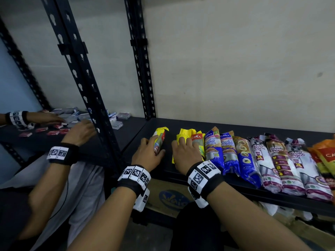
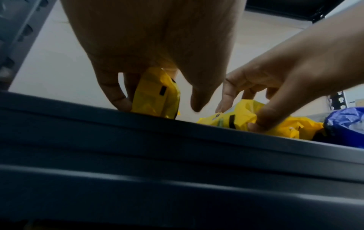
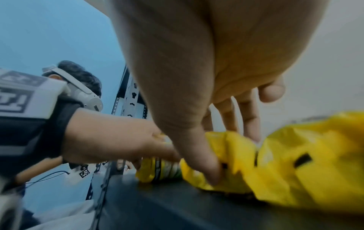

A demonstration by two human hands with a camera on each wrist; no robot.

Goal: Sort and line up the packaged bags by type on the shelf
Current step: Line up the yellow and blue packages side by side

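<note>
A black shelf [image 1: 183, 173] carries a row of packaged bags. My left hand [image 1: 155, 149] grips a lone yellow pack [image 1: 160, 140] lying apart at the row's left end; fingers and thumb sit on either side of this yellow pack [image 2: 155, 93]. My right hand [image 1: 183, 144] grips the crumpled yellow packs [image 1: 193, 137] beside it, thumb and fingers pinching the yellow plastic [image 3: 285, 163]. To the right lie three blue packs [image 1: 228, 153], three white drawstring packs [image 1: 282, 160] and orange packs [image 1: 326, 154].
Black slotted uprights [image 1: 90, 91] stand left of my left hand. Beyond them another person's hands [image 1: 79, 131] handle small boxes [image 1: 116, 122] on the neighbouring shelf. A cardboard box [image 1: 168, 196] sits under my shelf. The wall closes the back.
</note>
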